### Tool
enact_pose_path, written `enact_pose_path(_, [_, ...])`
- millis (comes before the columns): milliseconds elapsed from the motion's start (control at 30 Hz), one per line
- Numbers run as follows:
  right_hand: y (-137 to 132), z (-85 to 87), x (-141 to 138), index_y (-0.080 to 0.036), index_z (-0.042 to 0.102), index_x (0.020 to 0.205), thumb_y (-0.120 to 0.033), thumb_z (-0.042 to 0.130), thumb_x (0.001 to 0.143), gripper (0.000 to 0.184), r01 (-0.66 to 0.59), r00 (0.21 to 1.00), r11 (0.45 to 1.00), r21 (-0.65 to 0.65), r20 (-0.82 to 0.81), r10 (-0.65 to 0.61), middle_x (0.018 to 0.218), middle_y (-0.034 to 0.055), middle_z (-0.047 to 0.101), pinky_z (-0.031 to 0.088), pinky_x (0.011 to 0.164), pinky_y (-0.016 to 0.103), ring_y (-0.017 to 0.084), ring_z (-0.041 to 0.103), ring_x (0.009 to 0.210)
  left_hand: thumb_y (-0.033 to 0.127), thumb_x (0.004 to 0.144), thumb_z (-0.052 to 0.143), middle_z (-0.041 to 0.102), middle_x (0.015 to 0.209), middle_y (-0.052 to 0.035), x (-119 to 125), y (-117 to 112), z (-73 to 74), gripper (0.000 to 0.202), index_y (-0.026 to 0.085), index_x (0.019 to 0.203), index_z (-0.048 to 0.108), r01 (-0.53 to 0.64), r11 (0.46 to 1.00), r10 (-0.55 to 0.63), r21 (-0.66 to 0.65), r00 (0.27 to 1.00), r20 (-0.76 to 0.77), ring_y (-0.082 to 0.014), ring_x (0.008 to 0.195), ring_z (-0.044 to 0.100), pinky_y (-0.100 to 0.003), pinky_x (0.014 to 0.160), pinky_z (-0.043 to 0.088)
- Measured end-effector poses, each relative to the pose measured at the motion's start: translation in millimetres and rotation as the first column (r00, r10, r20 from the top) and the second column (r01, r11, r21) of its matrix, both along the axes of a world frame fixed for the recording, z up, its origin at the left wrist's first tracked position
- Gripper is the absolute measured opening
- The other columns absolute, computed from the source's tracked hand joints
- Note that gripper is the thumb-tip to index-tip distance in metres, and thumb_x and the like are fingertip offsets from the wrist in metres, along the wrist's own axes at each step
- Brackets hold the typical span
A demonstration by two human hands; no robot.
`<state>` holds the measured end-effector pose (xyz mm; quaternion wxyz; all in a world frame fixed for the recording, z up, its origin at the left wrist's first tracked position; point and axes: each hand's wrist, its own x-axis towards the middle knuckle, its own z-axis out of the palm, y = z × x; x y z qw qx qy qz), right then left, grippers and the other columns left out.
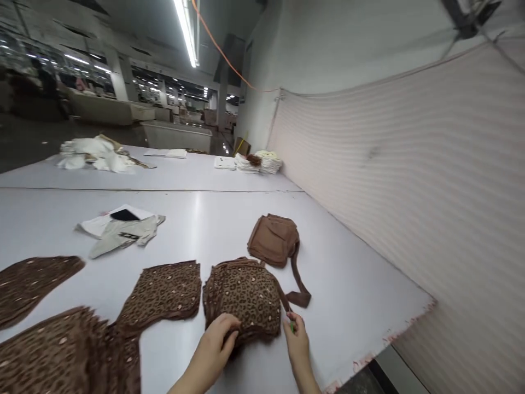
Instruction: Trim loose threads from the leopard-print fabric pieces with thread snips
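Head view: at far left, a curved leopard-print piece [39, 287] lies on the white desk [340, 279] beyond a large leopard-print stack [45, 350]. Farther back sits a white cloth heap [92, 154]; nearer, a grey cloth [141, 232] lies beside a flat black object [125, 215]. Next comes a smaller leopard-print stack [168, 287], crowding the left side of the middle leopard-print stack [250, 295]. The left hand [221, 339] rests at that middle stack's near edge, fingers curled and thumb apart; whether it pinches any cloth, I cannot tell. White folded stacks [258, 163] stand at the back. Just beyond the middle stack is a plain brown stack [274, 239]. At right, the right hand [296, 334] is closed on a small green object [292, 326], close against a brown strip [301, 298]. A striped sheet [402, 148] hangs along the wall.
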<state>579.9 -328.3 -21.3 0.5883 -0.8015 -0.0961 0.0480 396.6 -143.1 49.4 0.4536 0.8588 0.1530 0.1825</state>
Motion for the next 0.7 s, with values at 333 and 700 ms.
enact_pose_path(333, [14.5, -28.2, 39.1, -0.023, 0.064, 0.111, -0.028, 0.058, 0.075, 0.037, -0.397, 0.915, 0.917, -0.042, 0.066, 0.399, 0.113, 0.0064, 0.066, 0.045, 0.093, 0.039, 0.027, 0.059, 0.107, 0.003, 0.065, 0.049, 0.055, 0.126, -0.0106, 106.4, -11.6, -43.2, 0.049, 0.019, 0.109, 0.064, -0.01, 0.996, 0.023, 0.086, 0.988, -0.153, -0.0281, 0.12, 0.047, -0.048, 0.106, 0.033])
enact_pose_path(700, [25.0, -29.9, 63.8, -0.023, 0.066, 0.103, -0.033, 0.056, 0.085, 0.023, -0.539, 0.826, 0.836, -0.1, 0.129, 0.549, 0.101, 0.0071, 0.067, 0.046, 0.084, 0.037, 0.026, 0.061, 0.095, 0.012, 0.078, 0.049, 0.062, 0.115, -0.0056, 116.7, 3.7, -32.8, 0.033, 0.023, 0.104, 0.065, 0.02, 0.999, -0.012, 0.039, 0.98, -0.197, -0.0194, 0.109, 0.055, -0.037, 0.1, 0.042])
